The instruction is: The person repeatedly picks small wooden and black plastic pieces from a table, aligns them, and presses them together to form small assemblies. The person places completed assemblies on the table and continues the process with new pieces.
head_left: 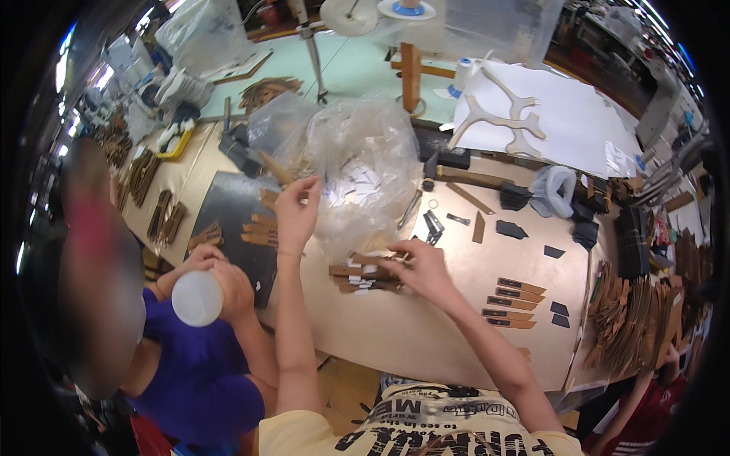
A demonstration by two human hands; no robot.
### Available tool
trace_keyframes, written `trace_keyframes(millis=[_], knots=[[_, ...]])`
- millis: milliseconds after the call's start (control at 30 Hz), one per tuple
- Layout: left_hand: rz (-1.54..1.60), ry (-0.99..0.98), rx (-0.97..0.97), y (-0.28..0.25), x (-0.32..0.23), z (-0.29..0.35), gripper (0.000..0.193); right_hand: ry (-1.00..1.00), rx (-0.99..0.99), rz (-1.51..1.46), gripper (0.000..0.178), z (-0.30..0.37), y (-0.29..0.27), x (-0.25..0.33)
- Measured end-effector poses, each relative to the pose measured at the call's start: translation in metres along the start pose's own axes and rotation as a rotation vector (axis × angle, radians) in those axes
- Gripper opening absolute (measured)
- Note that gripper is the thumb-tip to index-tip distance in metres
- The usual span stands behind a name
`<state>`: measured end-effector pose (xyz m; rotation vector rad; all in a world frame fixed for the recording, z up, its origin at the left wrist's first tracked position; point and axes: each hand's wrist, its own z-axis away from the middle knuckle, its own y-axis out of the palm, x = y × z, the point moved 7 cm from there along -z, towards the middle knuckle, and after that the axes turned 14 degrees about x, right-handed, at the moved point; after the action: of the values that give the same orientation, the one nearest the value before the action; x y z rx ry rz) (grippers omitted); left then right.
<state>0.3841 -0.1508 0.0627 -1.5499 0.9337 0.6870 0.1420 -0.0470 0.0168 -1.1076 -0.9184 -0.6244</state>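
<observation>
My left hand (296, 216) is raised in front of a clear plastic bag (365, 144), thumb and fingertips pressed together. Anything in that pinch is too small to make out. Lower and to the right, my right hand (423, 267) reaches over the right end of a pile of brown leather strips (346, 270) with small white tags. Its fingers are apart and touch the pile's end. White slips (359, 181) show inside the bag. Left of my left wrist, several brown strips (261, 230) lie on a dark mat (220, 199).
A person in purple (194, 380) works close at my left, holding a white round container (197, 299). Brown strips with dark ends (513, 304) lie in a row at right. A hammer (468, 176) and black leather pieces (511, 229) are beyond; bundled strips (631, 327) crowd the right edge.
</observation>
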Motion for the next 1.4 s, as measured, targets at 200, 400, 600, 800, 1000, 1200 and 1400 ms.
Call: trace_keyframes(millis=[200,400,600,800,1000,1200,1400], knots=[[-0.430,-0.195,0.458,0.086,0.089,-0.074,0.045,0.057,-0.282,0.303,0.028,0.064,-0.042,-0.032],[-0.113,-0.145,0.561,0.099,0.122,-0.091,0.029,0.311,-0.769,0.112,0.018,0.245,-0.137,-0.118],[-0.505,-0.074,0.362,0.055,0.103,-0.089,0.028,0.590,-0.951,0.124,0.017,0.349,-0.166,-0.156],[-0.918,0.049,0.009,0.024,0.005,-0.053,0.025,0.430,-0.727,0.441,0.023,0.273,-0.166,-0.149],[0.419,0.176,0.014,0.053,-0.054,-0.006,0.037,0.440,-0.446,0.412,0.023,0.197,-0.155,-0.147],[1.096,-0.145,0.555,0.187,-0.080,0.072,0.018,0.501,-0.301,0.312,0.018,0.192,-0.155,-0.154],[1.086,-0.273,0.813,0.252,-0.110,0.112,0.026,0.139,-0.553,0.602,0.013,0.199,-0.151,-0.101]])
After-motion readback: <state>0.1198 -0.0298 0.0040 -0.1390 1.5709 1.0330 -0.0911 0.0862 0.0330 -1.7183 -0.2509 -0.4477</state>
